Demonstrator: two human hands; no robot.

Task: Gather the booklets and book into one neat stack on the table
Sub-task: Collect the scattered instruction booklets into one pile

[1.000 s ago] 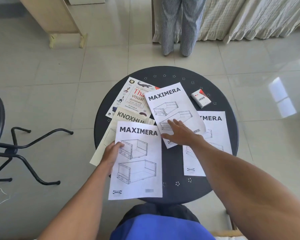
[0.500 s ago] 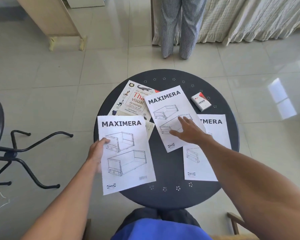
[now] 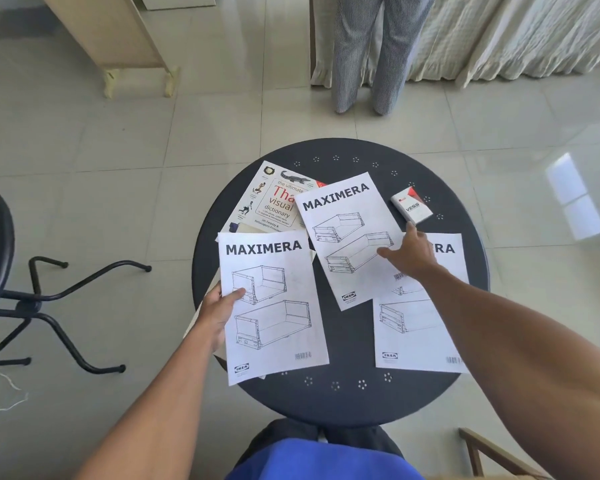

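Three white MAXIMERA booklets lie on a round black table (image 3: 347, 403). My left hand (image 3: 219, 311) grips the left booklet (image 3: 274, 306) by its left edge, thumb on top; it covers a cream booklet underneath. My right hand (image 3: 407, 252) rests flat with spread fingers on the right edge of the middle booklet (image 3: 347, 233), which overlaps the right booklet (image 3: 416, 327). A Thai visual dictionary book (image 3: 274, 202) lies at the back left, partly under the booklets.
A small red and white VESS box (image 3: 412, 205) sits at the back right of the table. A person in striped trousers (image 3: 368, 53) stands beyond the table. A black stool (image 3: 32, 296) is on the left, a wooden chair corner (image 3: 482, 448) at bottom right.
My left hand slid the left booklet up and left over the cream KNOXHULT booklet, hiding its title. My right hand moved right across the middle booklet toward its right edge.
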